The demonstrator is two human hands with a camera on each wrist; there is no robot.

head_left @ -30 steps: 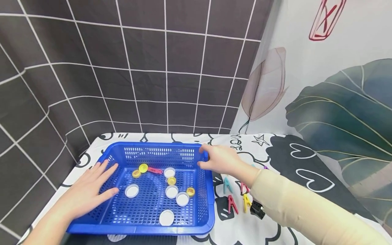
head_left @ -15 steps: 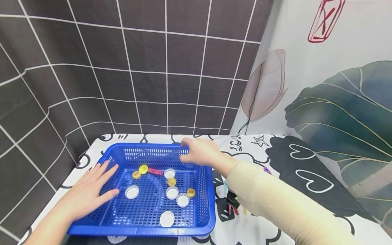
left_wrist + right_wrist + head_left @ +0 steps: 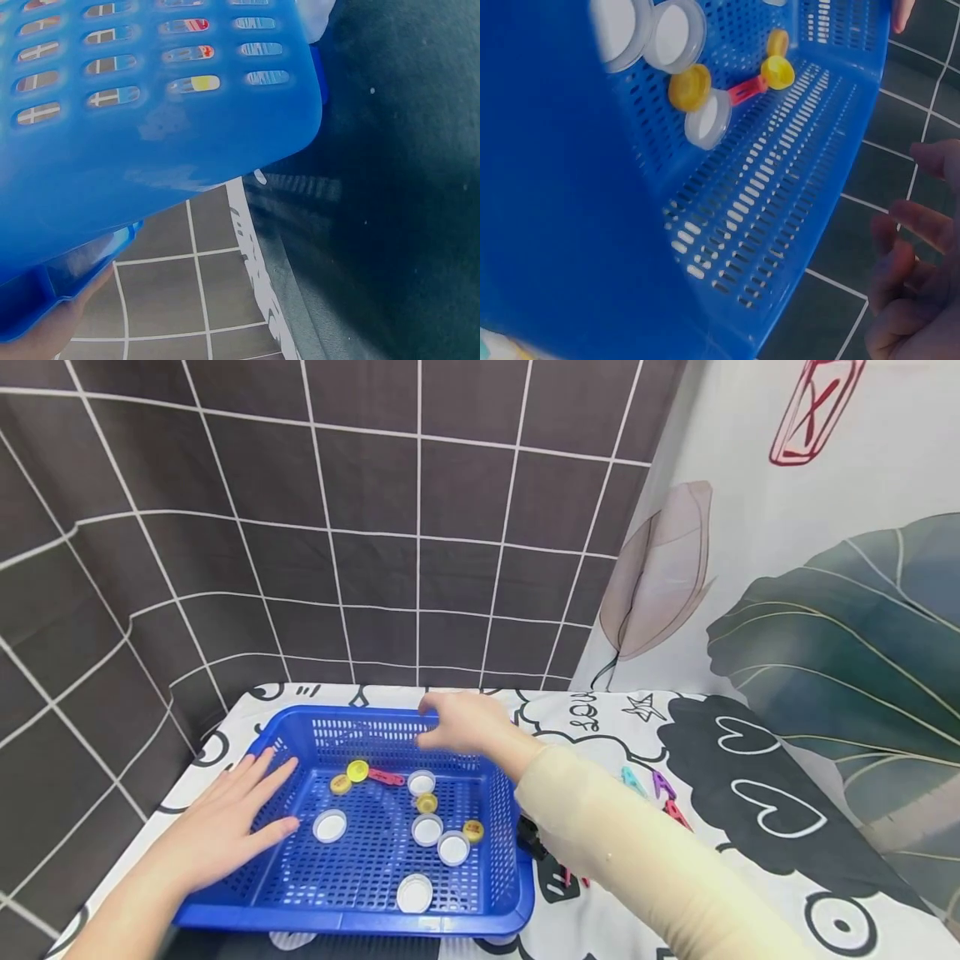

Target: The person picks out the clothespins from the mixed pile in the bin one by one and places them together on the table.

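Note:
My left hand point(image 3: 217, 831) lies with spread, straight fingers along the left rim of a blue plastic basket point(image 3: 345, 922); part of it also shows under the rim in the left wrist view. Over the basket's far right side is my right hand point(image 3: 471, 722), thumb apart from the loosely bent fingers. The right wrist view shows nothing between those fingers point(image 3: 922, 225), just beyond the rim. On the basket floor lie several white round lids point(image 3: 415, 893), several yellow caps point(image 3: 426, 802) and a pink-red strip point(image 3: 386, 777) touching one cap.
Right of the basket, partly behind my right sleeve point(image 3: 637, 852), lie loose clothespins, among them a teal one point(image 3: 632, 781), a purple one point(image 3: 663, 785) and a red one point(image 3: 677, 814). A dark gridded cloth point(image 3: 360, 568) hangs behind the patterned tabletop point(image 3: 615, 727).
My right hand has moved left from the basket's right rim to above its far side. The left hand stays on the left rim, and the basket's contents look the same.

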